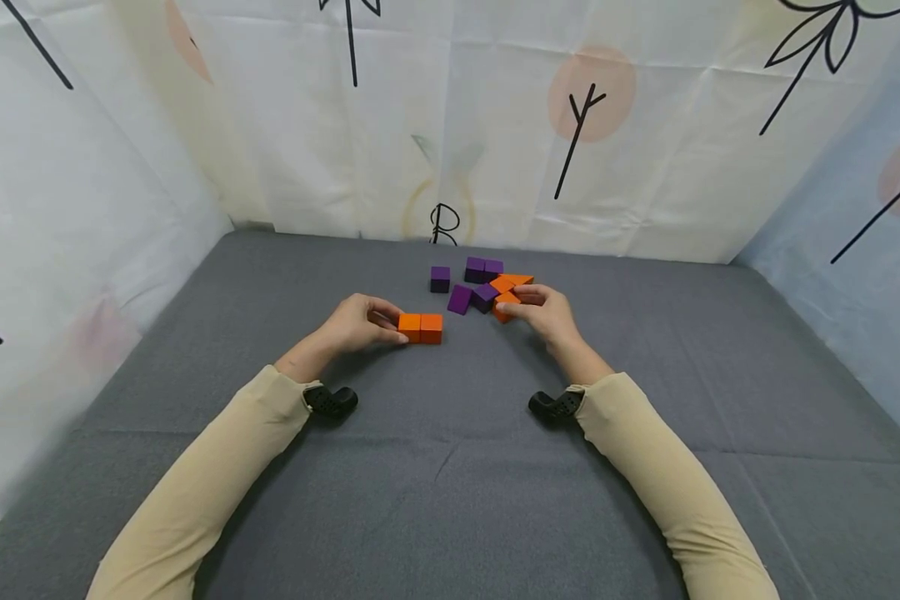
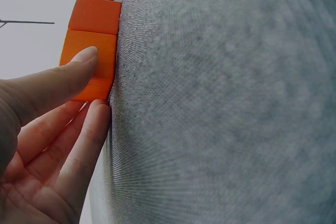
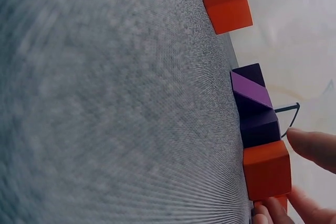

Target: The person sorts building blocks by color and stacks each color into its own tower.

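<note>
The left pair of blocks (image 1: 431, 329) is plain bright orange, and the same orange covers the blocks on the right (image 1: 506, 298). The purple blocks (image 1: 460, 299) farther off show violet on some faces and near-black purple on others. The cloth (image 1: 442, 483) underneath is mottled grey. Both sleeves (image 1: 228, 450) are plain beige, the wrist devices (image 1: 332, 402) black. The far backdrop (image 1: 487, 117) is creamy white with black line-drawn stems and peach discs, turning pale blue at right.

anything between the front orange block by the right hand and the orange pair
Perhaps a purple block, close left of the front orange block and behind; the nearer route to the orange pair shows only cloth.
</note>
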Demonstrator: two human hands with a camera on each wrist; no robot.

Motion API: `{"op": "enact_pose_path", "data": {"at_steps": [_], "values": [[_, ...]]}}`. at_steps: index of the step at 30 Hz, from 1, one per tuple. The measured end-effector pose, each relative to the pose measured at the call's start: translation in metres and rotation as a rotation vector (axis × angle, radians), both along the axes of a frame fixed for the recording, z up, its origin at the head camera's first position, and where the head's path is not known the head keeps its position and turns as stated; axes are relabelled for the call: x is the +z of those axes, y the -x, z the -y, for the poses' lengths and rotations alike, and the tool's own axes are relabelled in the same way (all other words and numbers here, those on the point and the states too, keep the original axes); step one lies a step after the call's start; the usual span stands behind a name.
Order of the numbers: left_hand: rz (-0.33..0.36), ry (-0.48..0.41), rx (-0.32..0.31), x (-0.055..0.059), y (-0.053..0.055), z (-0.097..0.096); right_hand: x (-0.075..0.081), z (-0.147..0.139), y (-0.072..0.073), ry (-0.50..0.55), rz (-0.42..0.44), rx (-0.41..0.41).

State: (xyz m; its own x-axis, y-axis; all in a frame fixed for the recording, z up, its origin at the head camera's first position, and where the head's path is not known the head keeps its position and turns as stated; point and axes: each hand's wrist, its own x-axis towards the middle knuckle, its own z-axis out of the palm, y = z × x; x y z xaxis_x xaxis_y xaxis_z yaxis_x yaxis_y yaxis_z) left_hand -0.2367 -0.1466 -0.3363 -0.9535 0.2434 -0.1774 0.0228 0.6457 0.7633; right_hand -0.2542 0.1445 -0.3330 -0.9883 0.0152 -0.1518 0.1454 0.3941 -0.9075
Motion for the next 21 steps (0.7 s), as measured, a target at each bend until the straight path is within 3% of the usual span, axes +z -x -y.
{"op": "enact_pose_path", "data": {"at_steps": [21], "values": [[0.008,0.000,-0.008,0.0011,0.0021,0.0017,0.0011,0.0003,0.0012,-0.047,0.073,-0.036]]}}
